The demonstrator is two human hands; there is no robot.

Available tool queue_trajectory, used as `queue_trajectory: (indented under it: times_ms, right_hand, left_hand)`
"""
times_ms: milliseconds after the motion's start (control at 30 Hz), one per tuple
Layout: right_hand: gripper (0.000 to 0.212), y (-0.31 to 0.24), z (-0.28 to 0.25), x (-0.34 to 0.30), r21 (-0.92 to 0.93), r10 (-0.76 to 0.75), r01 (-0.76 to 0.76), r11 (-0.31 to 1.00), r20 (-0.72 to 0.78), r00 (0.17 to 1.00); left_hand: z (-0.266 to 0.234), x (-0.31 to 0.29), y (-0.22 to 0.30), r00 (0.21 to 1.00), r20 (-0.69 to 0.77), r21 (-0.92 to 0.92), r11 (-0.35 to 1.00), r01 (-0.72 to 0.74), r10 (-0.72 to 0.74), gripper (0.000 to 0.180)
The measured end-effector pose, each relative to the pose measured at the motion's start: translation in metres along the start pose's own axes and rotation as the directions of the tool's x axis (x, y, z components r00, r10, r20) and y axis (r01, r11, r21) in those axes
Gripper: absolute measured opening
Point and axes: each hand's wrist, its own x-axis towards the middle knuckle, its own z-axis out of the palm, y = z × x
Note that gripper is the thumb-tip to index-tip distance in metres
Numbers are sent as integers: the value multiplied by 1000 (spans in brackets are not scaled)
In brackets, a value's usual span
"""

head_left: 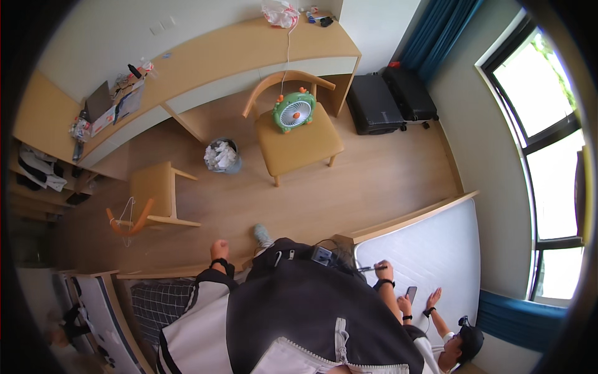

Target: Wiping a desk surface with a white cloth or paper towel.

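Observation:
My left hand (219, 250) is curled into a fist to the left of my lap, with a black band on its wrist; nothing shows in it. My right hand (384, 272) is closed on a thin dark pen-like stick (372, 268) above the edge of the mattress (448, 237). A small dark box-shaped device (321, 255) with black cables rests at the front of my black top. Beyond my feet, a green animal-shaped fan (295, 113) stands on a wooden chair (299, 148), its white cord running up to the desk.
At right, another person (471, 343) holds a phone (411, 293) in one hand; their other hand (434, 298) lies on the mattress. A waste bin (230, 163) full of paper, a second chair (151, 193), a long desk (230, 53) and black suitcases (374, 103) stand across the room.

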Motion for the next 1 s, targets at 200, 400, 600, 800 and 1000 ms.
queue_trajectory:
  times_ms: [200, 400, 600, 800, 1000]
  right_hand:
    - [32, -97, -6, 13, -187, 40, -26, 982, 71, 997]
    - [44, -225, 54, 33, -296, -48, 106, 949, 198, 979]
    - [36, -374, 52, 97, -198, -230, 297, 934, 303, 925]
    - [27, -522, 61, 135, -86, -345, 381, 921, 274, 897]
    - [29, -593, 129, 172, -98, -443, 566, 819, 519, 731]
  left_hand:
    - [-9, 42, -54, 965, 158, -481, 837, 261, -210, 12]
    - [-105, 137, -146, 939, 167, -700, 634, 328, -302, 15]
    - [-155, 180, -140, 911, 62, -783, 546, 298, -408, 16]
    - [-140, 188, -164, 898, -59, -780, 581, 231, -436, 12]
    - [-128, 172, -86, 826, 59, -720, 549, 424, -561, 14]
